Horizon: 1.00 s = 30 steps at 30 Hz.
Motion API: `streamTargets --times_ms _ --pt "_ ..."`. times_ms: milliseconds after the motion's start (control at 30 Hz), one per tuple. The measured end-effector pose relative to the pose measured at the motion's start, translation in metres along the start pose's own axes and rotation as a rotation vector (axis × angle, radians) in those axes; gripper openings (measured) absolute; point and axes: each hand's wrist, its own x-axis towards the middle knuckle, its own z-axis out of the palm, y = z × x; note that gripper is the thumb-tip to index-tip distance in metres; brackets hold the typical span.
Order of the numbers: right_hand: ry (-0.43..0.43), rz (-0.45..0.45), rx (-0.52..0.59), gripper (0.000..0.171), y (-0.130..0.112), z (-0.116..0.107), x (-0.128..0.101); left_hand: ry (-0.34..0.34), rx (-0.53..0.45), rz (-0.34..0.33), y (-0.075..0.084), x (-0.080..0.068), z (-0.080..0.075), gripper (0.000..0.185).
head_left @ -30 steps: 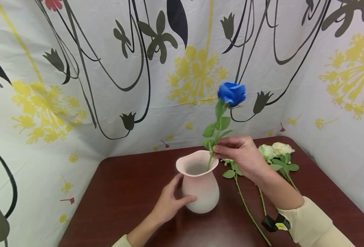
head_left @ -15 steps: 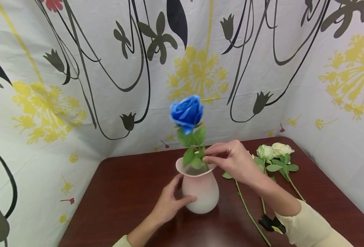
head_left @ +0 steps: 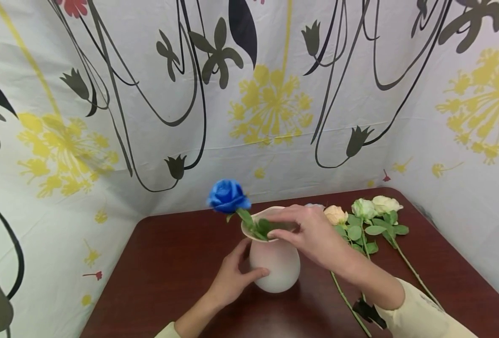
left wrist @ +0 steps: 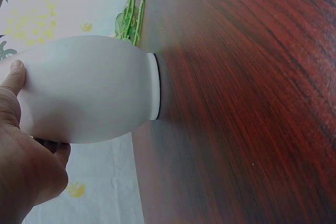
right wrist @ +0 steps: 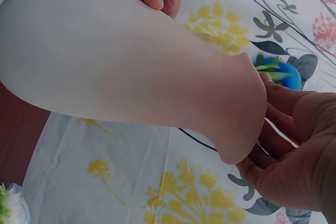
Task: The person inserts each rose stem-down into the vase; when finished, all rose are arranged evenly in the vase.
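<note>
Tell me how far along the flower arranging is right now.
Done: the blue rose stands in the pink vase, leaning left over the rim. In hand: the left hand holds the vase's side, while the right hand rests over the vase mouth at the rose's leaves. Left: the pale roses lie on the table, right of the vase.

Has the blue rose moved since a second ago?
Yes. The blue rose has dropped and swung left: it now leans over the left rim of the pink vase, instead of high above it.
</note>
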Motion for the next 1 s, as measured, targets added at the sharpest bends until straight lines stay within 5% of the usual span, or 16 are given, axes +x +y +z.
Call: streamTargets --times_ms 600,1000 --pt "0.126 0.000 -0.003 0.042 0.011 -0.016 -0.009 -0.016 0.002 -0.047 0.003 0.000 0.000 0.076" --pt "0.087 0.286 0.194 0.050 0.041 -0.034 -0.014 -0.008 0.000 -0.035 0.002 0.000 0.000 0.077"
